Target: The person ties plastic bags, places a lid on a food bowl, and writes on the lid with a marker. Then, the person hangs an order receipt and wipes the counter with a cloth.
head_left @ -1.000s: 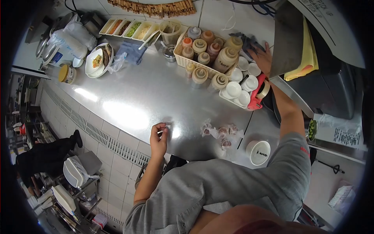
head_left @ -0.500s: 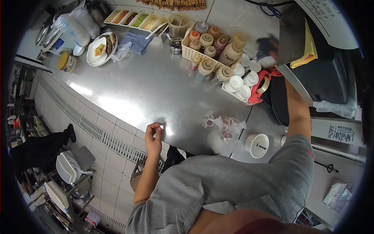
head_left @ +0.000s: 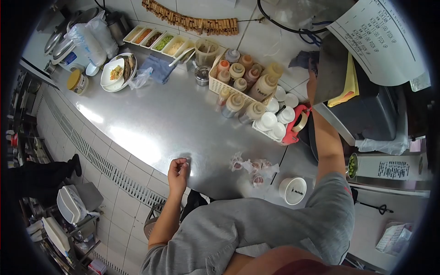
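Observation:
My left hand (head_left: 178,175) is at the near edge of the steel counter (head_left: 183,123), its fingers curled and nothing visible in them. My right arm reaches past a dark panel (head_left: 333,68), which hides part of my right hand (head_left: 313,68). A dark blue-grey cloth (head_left: 300,59) is in that hand, against the tiled wall. Small tied plastic bags (head_left: 256,166) lie on the counter between my arms. A white round tub (head_left: 292,190) with dark writing stands near my right elbow.
A cream basket (head_left: 229,84) of squeeze bottles and stacked white cups (head_left: 270,121) sit below the wall. Several topping trays (head_left: 158,41), a plate of food (head_left: 118,73) and a folded blue cloth (head_left: 159,68) are at far left. Printed order slips (head_left: 376,41) hang at upper right.
The view has shifted, so the counter things appear lower and further left on the right side. My right hand and the cloth have moved slightly along the wall. My left hand stays curled.

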Demonstrator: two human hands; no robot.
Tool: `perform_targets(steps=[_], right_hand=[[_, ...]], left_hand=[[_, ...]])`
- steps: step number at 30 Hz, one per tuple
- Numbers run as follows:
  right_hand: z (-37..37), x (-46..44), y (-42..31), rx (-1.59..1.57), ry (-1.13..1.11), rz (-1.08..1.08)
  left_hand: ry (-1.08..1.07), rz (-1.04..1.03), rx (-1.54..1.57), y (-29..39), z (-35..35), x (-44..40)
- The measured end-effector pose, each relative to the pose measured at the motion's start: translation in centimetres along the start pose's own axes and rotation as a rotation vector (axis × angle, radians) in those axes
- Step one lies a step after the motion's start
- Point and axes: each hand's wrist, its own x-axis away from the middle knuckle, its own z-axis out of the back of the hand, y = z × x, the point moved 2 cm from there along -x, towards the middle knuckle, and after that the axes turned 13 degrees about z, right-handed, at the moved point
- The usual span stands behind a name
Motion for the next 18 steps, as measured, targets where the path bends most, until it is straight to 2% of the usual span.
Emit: perform_targets(steps=[6, 10, 13, 14, 18], right_hand=[[0.1, -2.5, -2.1, 0.012, 0.028, 0.038], [2.0, -1.1, -2.9, -0.107, 0.003, 0.031], [-1.6, 3.4, -3.1, -0.049, -0.043, 0.223], [-3.9, 5.0, -3.0, -0.11, 0.015, 0.216], [-3.0, 1.4, -3.6, -0.264, 0.12, 0.159]], left_hand=[[-0.041, 0.026, -0.081, 1.4, -2.3, -1.5], [-0.051, 0.008, -0.118, 2.7, -3.9, -1.7], [-0.049, -0.025, -0.102, 2.3, -4.1, -2.1], [-0.046, -0.032, -0.082, 2.1, -4.1, -2.2], [-0.076, 0.03, -0.099, 2.2, -3.2, -1.9]])
